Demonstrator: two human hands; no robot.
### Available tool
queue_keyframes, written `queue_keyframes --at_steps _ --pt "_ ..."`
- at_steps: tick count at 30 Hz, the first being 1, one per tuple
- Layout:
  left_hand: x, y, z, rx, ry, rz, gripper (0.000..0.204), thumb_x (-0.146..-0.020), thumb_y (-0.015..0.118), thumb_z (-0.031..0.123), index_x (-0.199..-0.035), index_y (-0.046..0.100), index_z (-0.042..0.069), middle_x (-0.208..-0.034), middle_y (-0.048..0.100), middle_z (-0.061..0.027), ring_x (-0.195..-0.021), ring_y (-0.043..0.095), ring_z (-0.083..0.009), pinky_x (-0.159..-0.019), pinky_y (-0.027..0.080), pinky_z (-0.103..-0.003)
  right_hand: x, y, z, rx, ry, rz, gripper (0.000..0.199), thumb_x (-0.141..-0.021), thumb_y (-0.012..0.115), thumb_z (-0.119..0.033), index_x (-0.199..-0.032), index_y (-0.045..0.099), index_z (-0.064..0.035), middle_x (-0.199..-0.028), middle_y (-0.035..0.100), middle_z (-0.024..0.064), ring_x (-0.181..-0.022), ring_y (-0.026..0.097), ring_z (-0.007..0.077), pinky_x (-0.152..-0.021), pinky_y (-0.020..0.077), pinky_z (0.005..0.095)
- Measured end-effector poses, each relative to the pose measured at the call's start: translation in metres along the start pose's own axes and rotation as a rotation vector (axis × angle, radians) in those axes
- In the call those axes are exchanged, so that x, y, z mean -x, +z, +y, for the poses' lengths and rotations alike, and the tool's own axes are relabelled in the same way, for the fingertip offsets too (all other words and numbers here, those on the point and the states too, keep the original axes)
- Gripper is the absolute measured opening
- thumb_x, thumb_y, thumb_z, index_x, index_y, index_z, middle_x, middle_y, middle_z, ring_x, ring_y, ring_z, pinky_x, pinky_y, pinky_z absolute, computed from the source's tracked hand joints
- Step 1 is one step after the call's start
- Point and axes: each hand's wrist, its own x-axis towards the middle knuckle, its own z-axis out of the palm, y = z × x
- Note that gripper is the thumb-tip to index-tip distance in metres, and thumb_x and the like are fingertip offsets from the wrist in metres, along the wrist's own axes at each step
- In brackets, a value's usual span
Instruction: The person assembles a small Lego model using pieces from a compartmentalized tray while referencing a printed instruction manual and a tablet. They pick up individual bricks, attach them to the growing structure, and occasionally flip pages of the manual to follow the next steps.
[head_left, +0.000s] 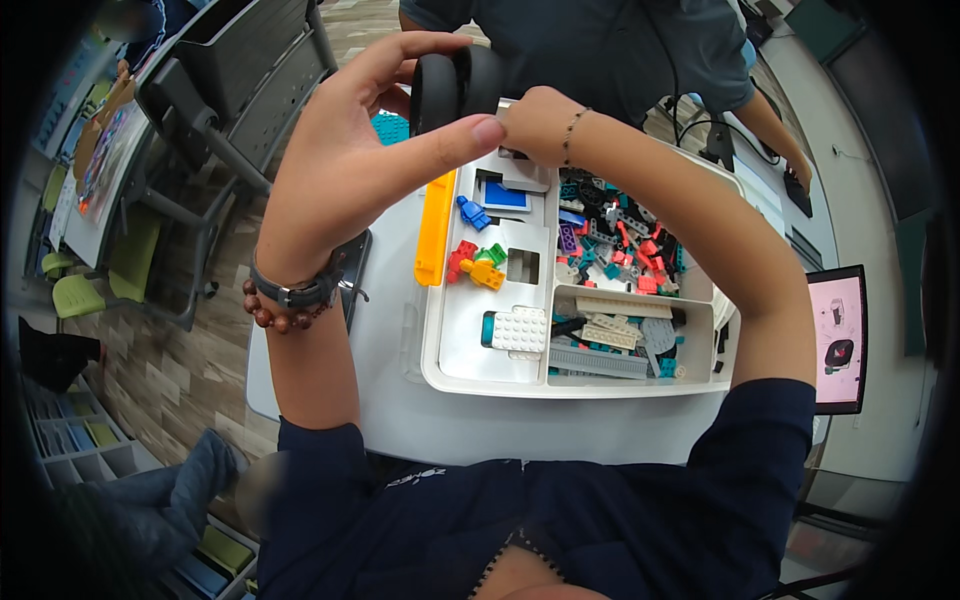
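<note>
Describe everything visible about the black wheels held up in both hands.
The black wheels are two thick round discs pressed side by side, matte like rubber or plastic, seen edge-on with a thin seam between them. They are raised above the white sorting tray. The left hand wraps them, thumb across the lower edge and fingers curled over the top; the right hand touches them from the right. Any hub or tread is hidden.

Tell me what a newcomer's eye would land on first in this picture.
First, the two black round wheel-like parts held up at top centre, pinched between the left hand and the right hand. Below them, on the pale table, lies a white plastic sorting tray, its right compartments full of small red, teal and grey building pieces. A long yellow plastic bar rests along the tray's left edge.
</note>
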Motion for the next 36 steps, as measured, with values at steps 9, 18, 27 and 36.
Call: queue_keyframes --at_steps 9,18,27,36 --pt "-0.001 0.014 -0.007 -0.039 -0.075 -0.071 0.067 -0.068 0.079 0.048 -0.117 0.060 0.006 -0.090 0.064 -0.0084 -0.078 0.058 -0.0141 -0.070 0.047 -0.025 0.107 0.022 0.013 -1.283 0.331 0.427 0.017 -0.080 0.068 -0.005 -0.094 0.060 -0.0035 -0.084 0.060 -0.0002 -0.076 0.056 0.0042 -0.065 0.0457 0.0202" --pt "0.002 0.070 -0.006 0.069 -0.114 -0.444 0.059 -0.071 0.076 0.044 -0.113 0.059 0.007 -0.092 0.063 -0.0088 -0.081 0.060 -0.0167 -0.069 0.049 -0.029 0.211 0.071 -0.027 -1.756 0.494 0.545 0.020 -0.078 0.061 -0.002 -0.097 0.060 0.0010 -0.087 0.063 0.0043 -0.079 0.061 0.0095 -0.074 0.0492 0.0226" --pt "-0.011 0.146 0.001 -0.462 0.057 -0.942 0.060 -0.073 0.071 0.046 -0.112 0.055 0.003 -0.091 0.063 -0.0168 -0.086 0.063 -0.0323 -0.075 0.050 -0.037 0.234 0.078 -0.057 -1.114 0.517 0.489 0.019 -0.077 0.055 -0.002 -0.093 0.065 -0.0010 -0.082 0.064 0.0150 -0.069 0.063 0.0248 -0.067 0.0500 0.0324" --pt "-0.007 0.137 -0.011 -0.451 0.173 -0.919 0.064 -0.082 0.063 0.051 -0.114 0.059 -0.005 -0.106 0.060 -0.0186 -0.100 0.057 -0.0303 -0.088 0.045 -0.038 0.230 0.089 -0.059 -1.181 0.499 0.421 0.019 -0.081 0.053 -0.001 -0.096 0.066 0.0000 -0.088 0.063 0.0125 -0.070 0.058 0.0182 -0.066 0.0470 0.0293"
